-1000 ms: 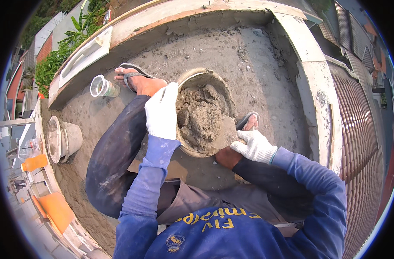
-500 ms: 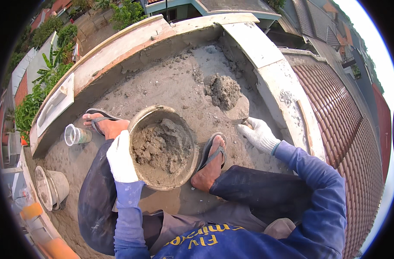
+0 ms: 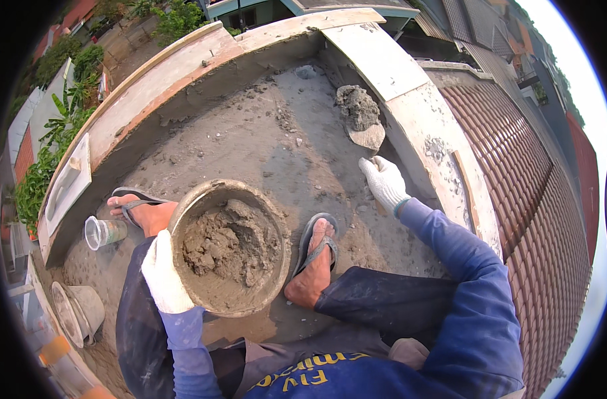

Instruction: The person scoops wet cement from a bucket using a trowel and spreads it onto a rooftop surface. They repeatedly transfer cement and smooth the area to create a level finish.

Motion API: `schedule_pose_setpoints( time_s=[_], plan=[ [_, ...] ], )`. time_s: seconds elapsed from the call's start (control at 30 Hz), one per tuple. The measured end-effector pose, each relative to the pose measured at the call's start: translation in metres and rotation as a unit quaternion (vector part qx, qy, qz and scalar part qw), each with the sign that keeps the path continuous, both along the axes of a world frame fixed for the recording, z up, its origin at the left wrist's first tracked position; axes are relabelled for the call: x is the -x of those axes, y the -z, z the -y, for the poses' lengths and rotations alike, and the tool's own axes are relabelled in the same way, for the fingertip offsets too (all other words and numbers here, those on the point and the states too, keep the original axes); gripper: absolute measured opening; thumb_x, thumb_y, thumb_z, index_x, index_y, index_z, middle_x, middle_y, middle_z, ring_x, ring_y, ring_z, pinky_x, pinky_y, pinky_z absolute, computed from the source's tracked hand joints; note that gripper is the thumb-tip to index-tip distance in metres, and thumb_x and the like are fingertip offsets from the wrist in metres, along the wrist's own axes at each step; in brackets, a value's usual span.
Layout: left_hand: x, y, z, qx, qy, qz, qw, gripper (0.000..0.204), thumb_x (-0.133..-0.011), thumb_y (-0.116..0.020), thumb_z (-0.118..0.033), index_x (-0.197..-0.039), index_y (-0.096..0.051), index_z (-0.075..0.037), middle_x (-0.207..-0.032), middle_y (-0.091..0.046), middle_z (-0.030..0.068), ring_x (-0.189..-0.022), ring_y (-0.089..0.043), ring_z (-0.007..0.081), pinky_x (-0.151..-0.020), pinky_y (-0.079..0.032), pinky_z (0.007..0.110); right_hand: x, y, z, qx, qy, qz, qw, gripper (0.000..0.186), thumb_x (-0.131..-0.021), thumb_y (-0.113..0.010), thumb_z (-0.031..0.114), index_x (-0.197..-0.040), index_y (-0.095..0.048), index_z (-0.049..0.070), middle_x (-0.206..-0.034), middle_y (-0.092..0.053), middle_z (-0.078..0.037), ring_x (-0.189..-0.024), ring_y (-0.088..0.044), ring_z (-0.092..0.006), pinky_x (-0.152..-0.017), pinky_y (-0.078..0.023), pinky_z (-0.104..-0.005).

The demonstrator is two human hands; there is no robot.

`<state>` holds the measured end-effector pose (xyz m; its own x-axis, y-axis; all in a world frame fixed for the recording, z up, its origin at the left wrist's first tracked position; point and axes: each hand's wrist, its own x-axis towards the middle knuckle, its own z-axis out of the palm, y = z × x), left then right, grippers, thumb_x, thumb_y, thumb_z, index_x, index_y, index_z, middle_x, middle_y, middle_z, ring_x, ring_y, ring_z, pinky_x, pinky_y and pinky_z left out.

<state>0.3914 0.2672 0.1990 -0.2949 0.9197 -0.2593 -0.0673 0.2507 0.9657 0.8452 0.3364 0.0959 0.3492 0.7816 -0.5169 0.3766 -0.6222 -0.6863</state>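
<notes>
A trowel [image 3: 368, 138] is gripped in my white-gloved right hand [image 3: 385, 182], its handle mostly hidden by the fingers. On its blade sits a heaped lump of wet grey mortar [image 3: 358, 106], close to the low wall at the right. With my gloved left hand [image 3: 162, 274] I hold the near left side of a round bucket [image 3: 279, 223], fingers closed at its rim. The bucket tilts slightly between my feet and contains a rough mass of mortar [image 3: 229, 247].
Low rendered walls [image 3: 443, 149] meet in a far corner. A float [image 3: 70, 178] lies on the left wall. A clear plastic cup [image 3: 106, 232] and a second bucket [image 3: 78, 312] are at my left. A wood strip [image 3: 467, 189] rests on the right wall, beside roof tiles [image 3: 523, 159].
My right hand has carried the loaded trowel outward, up to the right wall. The bucket and left hand appear shifted left and nearer, partly because the whole view has shifted.
</notes>
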Motion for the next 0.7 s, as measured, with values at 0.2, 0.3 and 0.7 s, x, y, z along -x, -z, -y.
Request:
schedule_pose_setpoints(
  time_s=[0.2,0.3,0.7],
  plan=[
    [-0.005,-0.001,-0.001,0.017,-0.025,-0.021,0.999,0.037,-0.120,-0.056,-0.029,-0.119,-0.076,0.002,-0.101,-0.075,0.0027,-0.089,-0.065,0.0079,-0.079,-0.054,0.030,0.001,-0.015,0.011,0.059,0.011,-0.099,0.993,0.036,-0.110,-0.067,0.041,-0.111,-0.067,0.005,-0.081,-0.066,-0.004,-0.059,-0.068,-0.0156,-0.056,-0.061,-0.0351],
    [0.008,0.004,0.001,0.002,0.015,-0.042,0.999,0.034,-0.118,-0.061,-0.031,-0.122,-0.076,-0.001,-0.108,-0.076,0.0016,-0.092,-0.069,0.0084,-0.081,-0.056,0.029,-0.013,-0.017,0.001,0.081,0.031,-0.185,0.979,0.036,-0.110,-0.068,0.042,-0.111,-0.065,0.006,-0.085,-0.064,-0.005,-0.062,-0.068,-0.0164,-0.055,-0.062,-0.0362],
    [0.013,0.016,0.000,0.001,0.013,0.045,0.999,0.033,-0.119,-0.060,-0.029,-0.124,-0.075,0.000,-0.108,-0.076,0.0014,-0.090,-0.071,0.0082,-0.080,-0.059,0.028,-0.048,0.001,-0.037,0.084,0.070,-0.188,0.976,0.039,-0.113,-0.063,0.042,-0.117,-0.066,0.003,-0.096,-0.069,-0.010,-0.073,-0.069,-0.0198,-0.061,-0.062,-0.0341]
  ],
)
